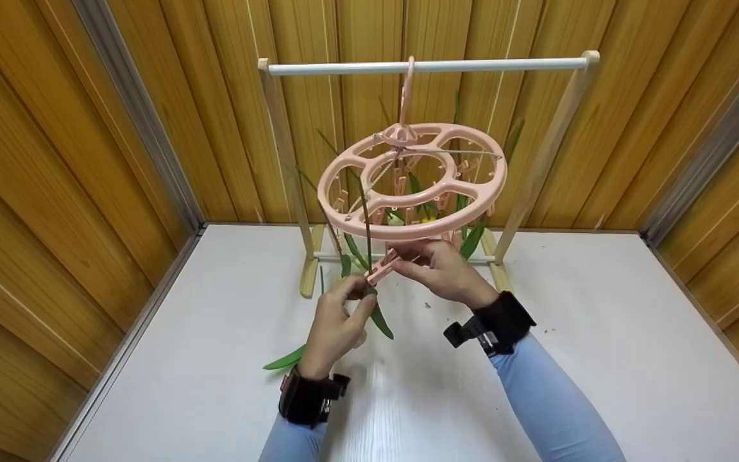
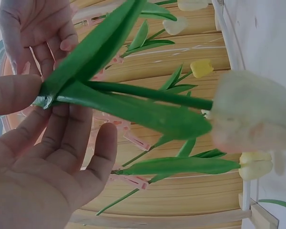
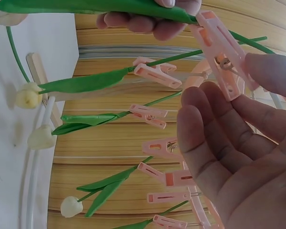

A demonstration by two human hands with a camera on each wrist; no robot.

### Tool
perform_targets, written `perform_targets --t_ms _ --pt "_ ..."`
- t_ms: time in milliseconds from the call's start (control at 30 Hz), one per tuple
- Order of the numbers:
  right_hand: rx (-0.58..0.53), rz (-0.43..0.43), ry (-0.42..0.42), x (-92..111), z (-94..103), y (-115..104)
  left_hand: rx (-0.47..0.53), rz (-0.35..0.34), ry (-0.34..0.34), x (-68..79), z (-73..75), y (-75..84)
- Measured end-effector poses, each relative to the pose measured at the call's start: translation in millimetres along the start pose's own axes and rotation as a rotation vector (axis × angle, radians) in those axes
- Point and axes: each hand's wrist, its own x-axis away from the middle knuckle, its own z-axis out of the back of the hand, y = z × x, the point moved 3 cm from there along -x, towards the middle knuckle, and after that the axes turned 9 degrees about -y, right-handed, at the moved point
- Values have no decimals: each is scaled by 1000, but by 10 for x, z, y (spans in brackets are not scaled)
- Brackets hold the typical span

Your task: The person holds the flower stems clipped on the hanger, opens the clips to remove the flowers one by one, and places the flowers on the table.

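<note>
My left hand point(image 1: 336, 324) pinches the stem of an artificial tulip point(image 2: 252, 112) between thumb and fingers, near the base of its green leaves. The pale flower hangs head down. With thumb and fingers, my right hand point(image 1: 444, 273) holds a pink clothespin point(image 3: 221, 55) by its handle end. The tulip's stem lies at the clothespin's jaw end; whether it is clamped I cannot tell. Just above both hands hangs a round pink clip hanger point(image 1: 408, 231), tilted. Several other tulips point(image 3: 71, 206) hang head down from its clothespins point(image 3: 155, 76).
The hanger hooks over the white rod point(image 1: 498, 65) of a wooden stand point(image 1: 546, 160). A green leaf point(image 1: 285, 359) shows on the white table point(image 1: 215, 410) beside my left wrist. Wood-patterned panels point(image 1: 215, 115) enclose the back and sides.
</note>
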Motion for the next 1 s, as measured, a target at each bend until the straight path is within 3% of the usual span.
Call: perform_targets --t_ms 467,1000 --pt "22 43 -8 -49 -17 -35 -35 4 7 -5 77 -10" --pt "-35 14 -31 -86 -56 -26 -40 28 -25 10 65 25"
